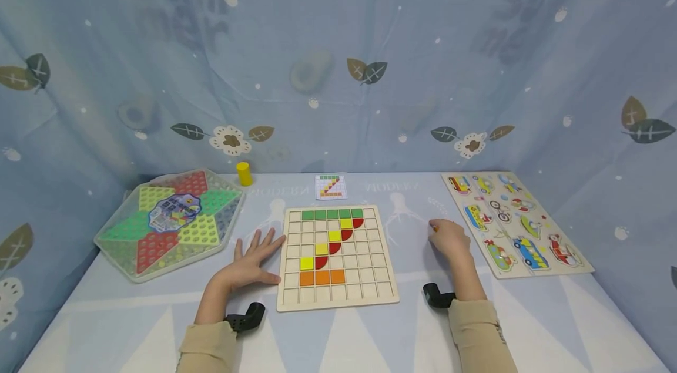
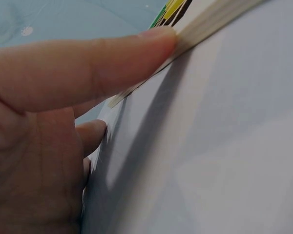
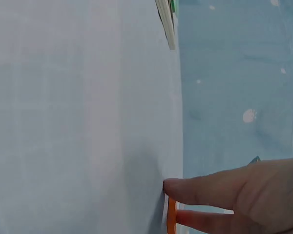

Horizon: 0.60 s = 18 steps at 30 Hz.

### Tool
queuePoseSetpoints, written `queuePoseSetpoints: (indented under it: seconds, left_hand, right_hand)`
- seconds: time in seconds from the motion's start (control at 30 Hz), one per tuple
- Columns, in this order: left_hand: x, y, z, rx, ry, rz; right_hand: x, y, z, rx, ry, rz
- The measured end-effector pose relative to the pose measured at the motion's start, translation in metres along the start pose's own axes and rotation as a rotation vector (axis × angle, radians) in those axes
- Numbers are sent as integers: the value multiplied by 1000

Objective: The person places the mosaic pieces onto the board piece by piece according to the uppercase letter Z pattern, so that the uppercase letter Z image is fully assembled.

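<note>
A wooden grid board [image 1: 370, 291] lies flat in the middle of the table. It carries a row of green squares [image 1: 334, 214], a diagonal of yellow squares [image 1: 322, 249] with red rounded pieces [image 1: 335, 248], and three orange squares [image 1: 322, 277] low down. My left hand [image 1: 251, 261] rests spread at the board's left side, the thumb [image 2: 151, 51] touching its edge. To the right of the board, my right hand [image 1: 449, 238] pinches an orange tile [image 3: 171, 214] between thumb and finger, low over the tablecloth. Behind the board lies a small pattern card [image 1: 341, 191] showing a similar coloured design.
A hexagonal Chinese checkers box [image 1: 119, 252] lies at the left, with a yellow cylinder [image 1: 244, 174] by its back corner. On the right is a wooden vehicle puzzle board [image 1: 510, 232]. A blue patterned curtain [image 1: 338, 120] closes off the back.
</note>
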State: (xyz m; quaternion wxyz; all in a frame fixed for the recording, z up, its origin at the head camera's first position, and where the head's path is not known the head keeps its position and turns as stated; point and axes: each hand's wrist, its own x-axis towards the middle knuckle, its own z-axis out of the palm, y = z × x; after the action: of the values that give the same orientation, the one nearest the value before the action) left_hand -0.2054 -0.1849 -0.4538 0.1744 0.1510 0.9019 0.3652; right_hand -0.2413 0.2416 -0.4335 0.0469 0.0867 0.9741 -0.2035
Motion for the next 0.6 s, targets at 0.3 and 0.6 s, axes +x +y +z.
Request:
queuePoseSetpoints:
  seconds: [0.3, 0.6]
  left_hand:
    - [2, -3, 1, -6, -2, 7]
    - [3, -4, 1, -13, -3, 9]
  right_hand:
    - [1, -2, -1, 14, 73, 18]
    - [-5, -25, -2, 351, -46, -1]
